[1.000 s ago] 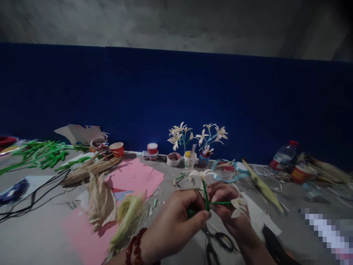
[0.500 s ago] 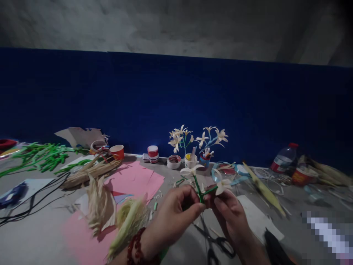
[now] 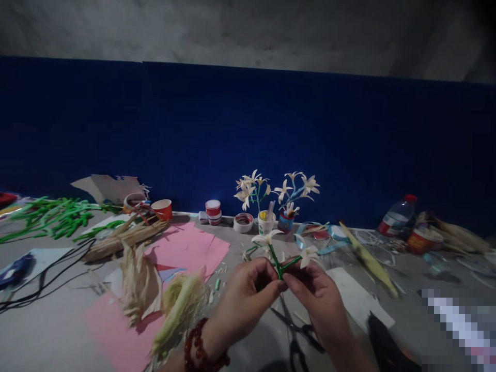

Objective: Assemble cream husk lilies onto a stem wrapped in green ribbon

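Stem (image 3: 276, 263), green-wrapped and forked, bearing two white blooms (image 3: 309, 255). Left hand (image 3: 248, 292) and right hand (image 3: 320, 297) meet, fingertips pinching it near the fork. Scissors (image 3: 293, 328) beneath hands; pink paper (image 3: 215, 253) left of left hand.

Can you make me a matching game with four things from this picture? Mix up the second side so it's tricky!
Things:
1. beaded bracelet
2. green flower stem
3. scissors
4. plastic bottle

Clues:
A. lying on the table
B. topped with a red cap
C. dark red, worn around a wrist
D. held up by the left hand and the right hand

Right pairs: 1-C, 2-D, 3-A, 4-B
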The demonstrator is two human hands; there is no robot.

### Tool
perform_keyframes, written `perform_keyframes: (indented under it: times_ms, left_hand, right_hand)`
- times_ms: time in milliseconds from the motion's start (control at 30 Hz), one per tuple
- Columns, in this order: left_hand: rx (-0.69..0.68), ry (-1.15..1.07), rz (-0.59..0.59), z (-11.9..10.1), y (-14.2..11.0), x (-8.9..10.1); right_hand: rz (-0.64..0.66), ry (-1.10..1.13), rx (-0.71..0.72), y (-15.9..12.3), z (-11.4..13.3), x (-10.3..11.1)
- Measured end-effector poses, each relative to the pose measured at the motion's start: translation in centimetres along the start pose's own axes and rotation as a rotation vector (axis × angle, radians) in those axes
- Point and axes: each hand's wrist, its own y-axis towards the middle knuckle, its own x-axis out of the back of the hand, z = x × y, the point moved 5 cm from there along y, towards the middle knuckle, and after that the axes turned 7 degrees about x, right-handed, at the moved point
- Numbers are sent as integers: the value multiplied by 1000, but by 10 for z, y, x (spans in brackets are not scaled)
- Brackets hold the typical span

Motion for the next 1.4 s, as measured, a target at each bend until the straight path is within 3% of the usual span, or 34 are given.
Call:
perform_keyframes:
  times_ms: [267,833,1067,1200,1400]
  left_hand:
    - [-25,92,5,-6,-6,3]
    - [-21,-64,20,-9,-10,-5]
    - [-5,-108,16,-12,-9,-5]
    - [18,-173,23,-12,-5,-2]
    - [61,-225,-64,-5,1,6]
  right_hand:
    - [-31,-37,24,5,1,5]
    - [82,127,72,11,5,-3]
    - [21,119,-2,8,5,-3]
    - [70,137,-60,2,4,-7]
    - [110,93,-135,-9,5,-9]
